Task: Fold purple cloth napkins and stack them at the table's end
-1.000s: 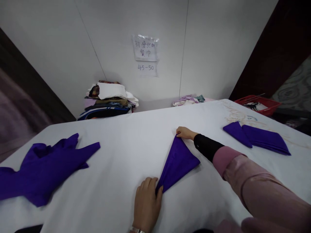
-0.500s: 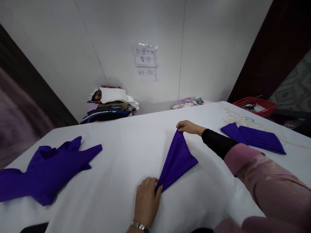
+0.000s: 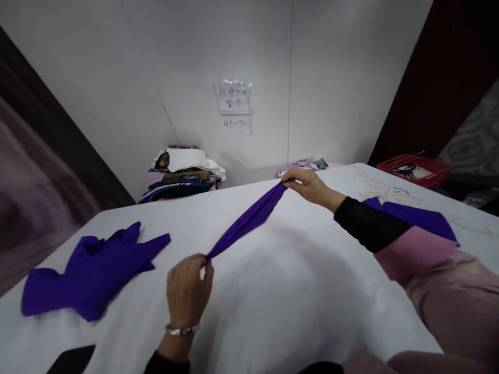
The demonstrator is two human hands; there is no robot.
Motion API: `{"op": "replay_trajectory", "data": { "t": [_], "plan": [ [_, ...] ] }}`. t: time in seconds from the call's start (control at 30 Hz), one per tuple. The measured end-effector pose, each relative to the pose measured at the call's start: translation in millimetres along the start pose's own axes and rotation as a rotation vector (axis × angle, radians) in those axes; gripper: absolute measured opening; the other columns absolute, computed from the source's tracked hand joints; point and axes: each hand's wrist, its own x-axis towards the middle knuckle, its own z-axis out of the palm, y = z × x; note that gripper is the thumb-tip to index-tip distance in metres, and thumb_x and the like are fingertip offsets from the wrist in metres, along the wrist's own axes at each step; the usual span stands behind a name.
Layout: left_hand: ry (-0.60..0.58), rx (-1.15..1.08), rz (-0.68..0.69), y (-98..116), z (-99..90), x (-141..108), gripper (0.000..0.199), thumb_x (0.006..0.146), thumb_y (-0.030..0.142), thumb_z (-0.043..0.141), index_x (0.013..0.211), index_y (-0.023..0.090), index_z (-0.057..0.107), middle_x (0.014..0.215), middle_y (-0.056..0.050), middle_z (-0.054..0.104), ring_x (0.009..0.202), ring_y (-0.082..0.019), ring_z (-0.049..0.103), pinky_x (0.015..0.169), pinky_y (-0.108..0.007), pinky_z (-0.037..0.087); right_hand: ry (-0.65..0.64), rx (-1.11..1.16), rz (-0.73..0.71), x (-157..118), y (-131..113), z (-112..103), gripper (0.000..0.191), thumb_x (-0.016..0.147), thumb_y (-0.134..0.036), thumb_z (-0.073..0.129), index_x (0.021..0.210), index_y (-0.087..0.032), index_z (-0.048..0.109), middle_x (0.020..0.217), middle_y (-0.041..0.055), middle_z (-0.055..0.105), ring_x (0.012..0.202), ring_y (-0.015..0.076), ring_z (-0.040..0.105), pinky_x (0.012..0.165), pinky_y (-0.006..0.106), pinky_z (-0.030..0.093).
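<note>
A folded purple cloth napkin (image 3: 247,219) is stretched slantwise between my two hands, above the white-covered table (image 3: 249,311). My left hand (image 3: 189,288), with a metal bracelet at the wrist, pinches its lower, nearer end. At the upper, farther end my right hand (image 3: 307,186) closes thumb and fingers on the other corner. The napkin looks narrow, seen almost edge-on. To the left lies a crumpled heap of purple cloth (image 3: 97,272). Folded purple cloth (image 3: 419,218) lies at the right, partly behind my right sleeve.
Against the wall stands a stack of folded clothes (image 3: 179,174). A smaller cloth pile (image 3: 302,166) lies behind the table's far edge. At the far right sits a red basket (image 3: 432,171) with dark items inside. A handwritten paper sign (image 3: 235,98) hangs on the wall.
Both hands have lifted the napkin off the table, the left moving left and up, the right slightly up. The napkin has turned from a wide triangle to a narrow strip.
</note>
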Motion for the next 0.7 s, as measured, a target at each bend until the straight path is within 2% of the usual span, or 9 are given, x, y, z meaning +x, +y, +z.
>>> {"op": "replay_trajectory", "data": {
  "t": [0.03, 0.1, 0.2, 0.27, 0.37, 0.47, 0.53, 0.63, 0.7],
  "plan": [
    [0.056, 0.039, 0.036, -9.1, -3.2, 1.5, 0.008, 0.082, 0.024, 0.049, 0.083, 0.019, 0.055, 0.092, -0.008, 0.065, 0.09, -0.023, 0.058, 0.081, -0.038, 0.039, 0.007, -0.027, -0.053, -8.0, -3.5, 1.2, 0.014, 0.087, -0.027, 0.05, 0.091, -0.02, 0.061, 0.086, 0.003, 0.062, 0.083, 0.0157, 0.056, 0.077, 0.032, 0.045],
    [0.034, 0.074, 0.139, -21.8, -5.5, -6.7, 0.006, 0.082, 0.022, 0.05, 0.083, 0.019, 0.055, 0.096, -0.008, 0.065, 0.094, -0.022, 0.058, 0.083, -0.038, 0.039, -0.059, -0.071, -0.124, -36.0, -5.6, 11.2, 0.017, 0.089, -0.024, 0.046, 0.097, -0.02, 0.06, 0.091, 0.0054, 0.062, 0.087, 0.0167, 0.056, 0.08, 0.033, 0.045],
    [-0.178, 0.028, 0.303, -27.9, -1.5, -38.1, 0.01, 0.083, 0.017, 0.047, 0.083, 0.02, 0.056, 0.096, -0.006, 0.066, 0.092, -0.02, 0.059, 0.085, -0.037, 0.039, -0.333, -0.104, -0.128, -100.7, 1.1, 39.7, 0.027, 0.091, -0.02, 0.037, 0.107, -0.022, 0.059, 0.096, 0.0079, 0.063, 0.091, 0.0177, 0.056, 0.082, 0.035, 0.046],
    [-0.306, -0.03, 0.343, -27.2, 1.1, -59.3, 0.014, 0.084, 0.015, 0.044, 0.084, 0.021, 0.057, 0.099, -0.005, 0.065, 0.094, -0.019, 0.058, 0.086, -0.037, 0.04, -0.476, -0.116, -0.088, -145.3, 6.7, 58.2, 0.033, 0.092, -0.019, 0.033, 0.114, -0.023, 0.057, 0.098, 0.0082, 0.063, 0.09, 0.0178, 0.057, 0.081, 0.035, 0.047],
    [-0.426, -0.114, 0.288, -26.1, -0.5, -76.0, 0.014, 0.083, 0.015, 0.044, 0.083, 0.021, 0.056, 0.1, -0.005, 0.064, 0.095, -0.019, 0.058, 0.086, -0.036, 0.042, -0.541, -0.134, -0.018, -190.3, 9.9, 72.3, 0.035, 0.093, -0.019, 0.032, 0.121, -0.024, 0.054, 0.103, 0.0089, 0.062, 0.093, 0.0189, 0.055, 0.084, 0.037, 0.045],
    [-0.482, -0.188, 0.219, -25.9, -5.9, -74.5, 0.014, 0.078, 0.014, 0.047, 0.086, 0.021, 0.057, 0.098, -0.005, 0.065, 0.094, -0.019, 0.059, 0.084, -0.035, 0.045, -0.519, -0.154, 0.041, -203.9, 6.7, 72.8, 0.033, 0.093, -0.021, 0.034, 0.118, -0.023, 0.056, 0.099, 0.0091, 0.062, 0.091, 0.0204, 0.055, 0.082, 0.038, 0.044],
    [-0.459, -0.219, 0.185, -21.4, -8.4, -67.8, 0.02, 0.077, 0.016, 0.05, 0.095, 0.021, 0.058, 0.101, -0.005, 0.065, 0.095, -0.019, 0.059, 0.084, -0.036, 0.046, -0.517, -0.181, 0.059, -203.5, 3.2, 71.5, 0.032, 0.093, -0.022, 0.034, 0.114, -0.023, 0.058, 0.096, 0.0091, 0.062, 0.089, 0.0208, 0.054, 0.08, 0.038, 0.044],
    [-0.37, -0.248, 0.144, -1.6, -6.2, -55.4, 0.027, 0.082, 0.028, 0.052, 0.108, 0.019, 0.056, 0.113, -0.009, 0.062, 0.105, -0.021, 0.056, 0.091, -0.039, 0.044, -0.532, -0.226, 0.05, -201.7, -1.7, 71.9, 0.032, 0.093, -0.022, 0.034, 0.109, -0.023, 0.061, 0.095, 0.0088, 0.061, 0.088, 0.0208, 0.053, 0.077, 0.036, 0.043],
    [-0.368, -0.25, 0.17, 18.0, -0.3, -49.4, 0.034, 0.085, 0.035, 0.049, 0.115, 0.019, 0.053, 0.125, -0.01, 0.056, 0.117, -0.023, 0.049, 0.098, -0.043, 0.039, -0.531, -0.245, 0.029, -201.8, -4.9, 73.1, 0.031, 0.093, -0.022, 0.034, 0.106, -0.022, 0.063, 0.094, 0.0083, 0.061, 0.086, 0.0205, 0.052, 0.075, 0.035, 0.043]
  ]
}}
